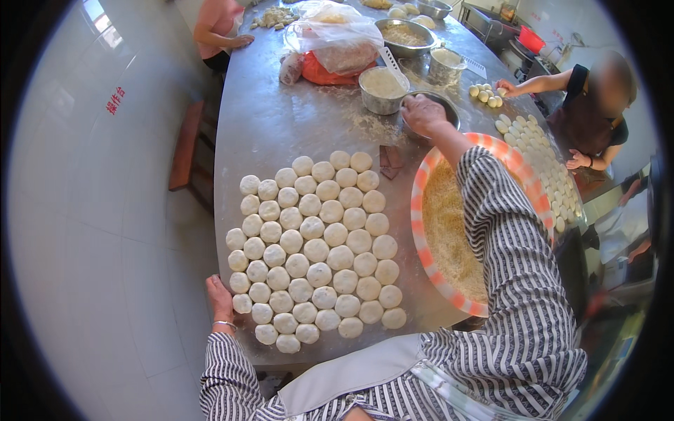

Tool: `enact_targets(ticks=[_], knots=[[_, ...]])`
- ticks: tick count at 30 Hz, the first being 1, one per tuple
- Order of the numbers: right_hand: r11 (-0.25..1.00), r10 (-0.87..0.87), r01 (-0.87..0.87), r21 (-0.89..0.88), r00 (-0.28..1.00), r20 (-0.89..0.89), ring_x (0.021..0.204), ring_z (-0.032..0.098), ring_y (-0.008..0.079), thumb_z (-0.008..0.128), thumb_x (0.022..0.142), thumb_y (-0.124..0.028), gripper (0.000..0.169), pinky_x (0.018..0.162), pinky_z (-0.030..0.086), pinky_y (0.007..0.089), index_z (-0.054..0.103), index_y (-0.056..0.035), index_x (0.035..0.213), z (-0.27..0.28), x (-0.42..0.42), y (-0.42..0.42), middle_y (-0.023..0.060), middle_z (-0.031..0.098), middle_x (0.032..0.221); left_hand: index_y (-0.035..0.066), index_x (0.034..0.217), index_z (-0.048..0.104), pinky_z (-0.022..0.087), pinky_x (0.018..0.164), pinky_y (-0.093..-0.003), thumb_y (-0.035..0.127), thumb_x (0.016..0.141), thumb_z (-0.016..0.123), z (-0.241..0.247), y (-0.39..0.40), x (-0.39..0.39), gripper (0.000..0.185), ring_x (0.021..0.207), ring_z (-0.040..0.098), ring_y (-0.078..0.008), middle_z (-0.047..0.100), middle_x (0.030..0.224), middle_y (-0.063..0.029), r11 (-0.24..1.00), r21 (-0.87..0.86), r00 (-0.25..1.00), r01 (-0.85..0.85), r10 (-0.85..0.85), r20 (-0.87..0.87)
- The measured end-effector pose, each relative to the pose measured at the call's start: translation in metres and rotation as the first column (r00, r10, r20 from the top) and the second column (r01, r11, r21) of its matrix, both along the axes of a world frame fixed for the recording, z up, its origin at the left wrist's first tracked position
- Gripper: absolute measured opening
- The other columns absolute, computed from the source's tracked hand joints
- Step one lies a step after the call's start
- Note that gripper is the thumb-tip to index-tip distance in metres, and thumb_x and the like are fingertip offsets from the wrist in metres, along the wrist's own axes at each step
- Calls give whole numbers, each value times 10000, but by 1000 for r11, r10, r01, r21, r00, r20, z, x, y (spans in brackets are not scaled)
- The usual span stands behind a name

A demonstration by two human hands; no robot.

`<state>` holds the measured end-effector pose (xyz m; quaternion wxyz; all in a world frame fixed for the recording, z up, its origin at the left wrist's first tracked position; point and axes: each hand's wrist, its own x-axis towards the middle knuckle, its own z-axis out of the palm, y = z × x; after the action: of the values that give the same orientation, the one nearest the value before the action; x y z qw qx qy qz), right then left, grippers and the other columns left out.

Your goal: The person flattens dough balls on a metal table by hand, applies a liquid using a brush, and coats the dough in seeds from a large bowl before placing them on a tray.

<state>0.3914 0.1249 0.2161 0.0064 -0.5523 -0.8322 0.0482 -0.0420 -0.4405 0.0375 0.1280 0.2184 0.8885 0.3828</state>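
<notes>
Rows of flattened round dough pieces (316, 250) cover the near part of a steel table (263, 121). At the table's left edge, beside the lowest left pieces, rests my left hand (219, 298), a bracelet on its wrist; it seems to hold nothing. My right hand (424, 113) reaches forward to the rim of a metal bowl (452, 117); its fingertips and the bowl's inside are partly hidden, so any hold on it is unclear. Under my right arm stands a wide basin with an orange and white checked rim (421, 231), holding pale yellow crumbs or seeds (447, 237).
Beyond the bowl stand flour tubs (380, 92), a large metal bowl (404, 51) and plastic-wrapped dough (342, 55). A co-worker (590, 116) at the right handles small dough balls (485, 94) near more dough pieces (532, 147). Another person (218, 31) stands far left, beyond a wooden bench (187, 144).
</notes>
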Motion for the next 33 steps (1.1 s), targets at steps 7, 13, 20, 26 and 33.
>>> enact_targets(ticks=[7, 13, 20, 26, 33], knots=[[997, -65, 64, -42, 997, -34, 1042, 712, 352, 545, 981, -448, 459, 921, 547, 458, 743, -34, 981, -30, 75, 58, 202, 749, 1072, -5, 1233, 566, 486, 969, -436, 348, 1119, 382, 2, 3, 1, 415, 1087, 631, -347, 663, 1173, -220, 999, -46, 996, 8, -12, -83], [994, 65, -72, 86, 995, 79, 906, 743, 346, 581, 966, -386, 389, 842, 584, 434, 757, -39, 949, -12, 87, 76, 185, 764, 931, 0, 1251, 570, 482, 980, -445, 354, 1116, 377, 2, -6, 2, 426, 1097, 630, -357, 664, 1189, -221, 998, -67, 995, 9, -16, -101], [906, 63, -261, 333, 861, 504, 967, 747, 309, 597, 946, -245, 193, 797, 597, 435, 746, -123, 967, 9, 137, 86, 144, 749, 928, 1, 1268, 578, 468, 1014, -441, 346, 1116, 367, 7, 9, 6, 432, 1141, 621, -365, 657, 1222, -224, 998, -65, 996, 25, -30, -82], [963, -96, -16, 271, 913, 397, 1052, 722, 328, 621, 956, -247, 205, 857, 587, 444, 717, -84, 1036, 1, 148, 98, 167, 745, 1048, 8, 1285, 582, 474, 1015, -448, 367, 1110, 384, 1, 10, 3, 446, 1166, 624, -379, 658, 1255, -228, 996, -86, 993, 18, -27, -113], [966, -42, -82, 244, 885, 464, 1061, 726, 332, 682, 924, -341, 326, 899, 578, 451, 716, -64, 1094, -30, 147, 109, 196, 743, 1055, 68, 1289, 587, 497, 968, -488, 392, 1109, 378, 25, 5, 14, 425, 1150, 635, -444, 672, 1237, -244, 988, -150, 987, -40, 16, -160]])
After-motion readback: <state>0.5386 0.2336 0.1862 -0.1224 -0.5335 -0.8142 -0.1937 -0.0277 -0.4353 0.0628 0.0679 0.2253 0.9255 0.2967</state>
